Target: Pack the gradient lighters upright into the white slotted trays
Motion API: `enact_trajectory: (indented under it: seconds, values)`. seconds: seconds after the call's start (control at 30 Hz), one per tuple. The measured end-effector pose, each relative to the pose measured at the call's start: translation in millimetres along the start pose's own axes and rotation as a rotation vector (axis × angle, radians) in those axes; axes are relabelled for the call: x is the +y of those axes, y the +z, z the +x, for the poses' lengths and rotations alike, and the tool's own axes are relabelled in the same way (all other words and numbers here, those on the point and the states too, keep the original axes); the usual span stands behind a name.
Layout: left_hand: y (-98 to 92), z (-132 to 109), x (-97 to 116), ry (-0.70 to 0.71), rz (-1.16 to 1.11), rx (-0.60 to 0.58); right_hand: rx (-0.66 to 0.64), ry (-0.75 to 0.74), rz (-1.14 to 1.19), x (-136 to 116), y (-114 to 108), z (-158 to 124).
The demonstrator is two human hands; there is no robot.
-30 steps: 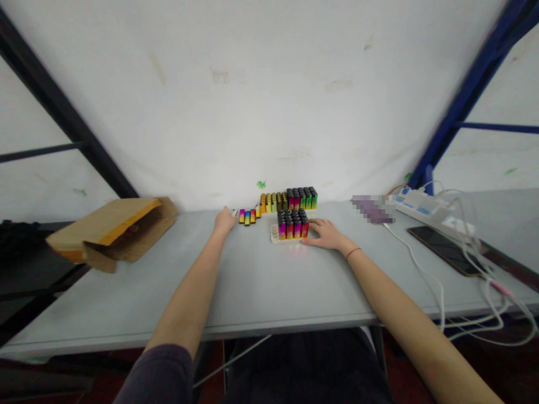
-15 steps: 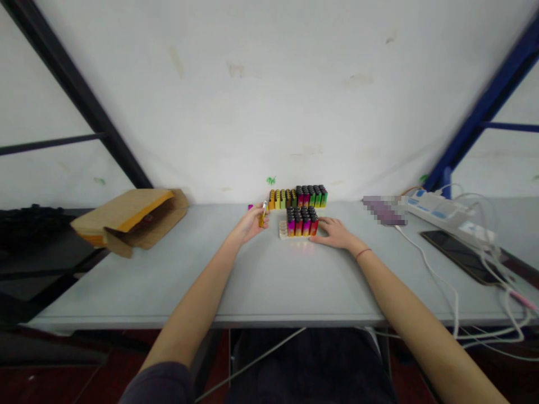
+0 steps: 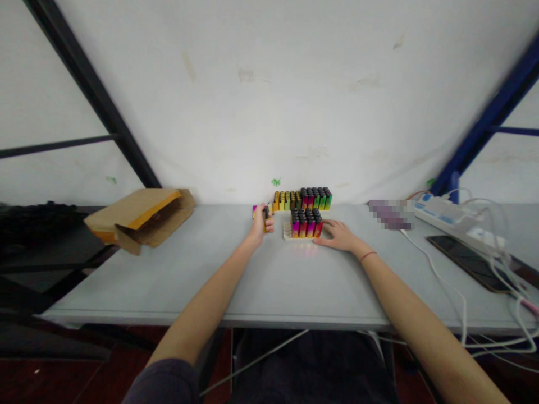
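Observation:
My left hand (image 3: 261, 223) is closed around a yellow lighter (image 3: 266, 220), held upright to the left of the white tray. Fingers of my right hand (image 3: 339, 235) rest against the right end of the white tray (image 3: 287, 231). Several pink, purple and red lighters with black tops (image 3: 307, 224) stand in this tray, and its left end shows bare slots. Behind it, near the wall, stand a row of yellow and olive lighters (image 3: 287, 201) and a block of pink and green lighters (image 3: 316, 198).
An open brown paper bag (image 3: 138, 216) lies at the left. To the right are a blurred-out purple item (image 3: 389, 215), a power strip (image 3: 458, 221) with white cables, and a dark phone (image 3: 467, 262). A pale wall (image 3: 295, 101) rises behind the table (image 3: 295, 286).
My left hand has turned and its fingers have closed further round the lighter, which now stands more upright. The whole view has shifted slightly; my right hand stays at the tray.

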State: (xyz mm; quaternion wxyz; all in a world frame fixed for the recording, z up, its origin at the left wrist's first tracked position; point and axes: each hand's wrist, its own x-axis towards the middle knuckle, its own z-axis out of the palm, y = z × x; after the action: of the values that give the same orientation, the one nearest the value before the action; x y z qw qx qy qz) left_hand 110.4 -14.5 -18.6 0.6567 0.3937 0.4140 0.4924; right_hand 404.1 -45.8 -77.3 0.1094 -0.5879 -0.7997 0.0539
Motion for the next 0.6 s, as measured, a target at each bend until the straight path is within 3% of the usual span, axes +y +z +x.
enact_trajectory:
  seconds: [0.17,0.6]
  values:
    - [-3.0,5.2,-6.5,0.064,-0.042,0.09,0.01,-0.011,-0.005,3.6,3.2,1.1]
    - [-0.1,4.4,-12.8,0.063,-0.071,0.213,0.002,0.004,-0.025,1.6,0.6,-0.1]
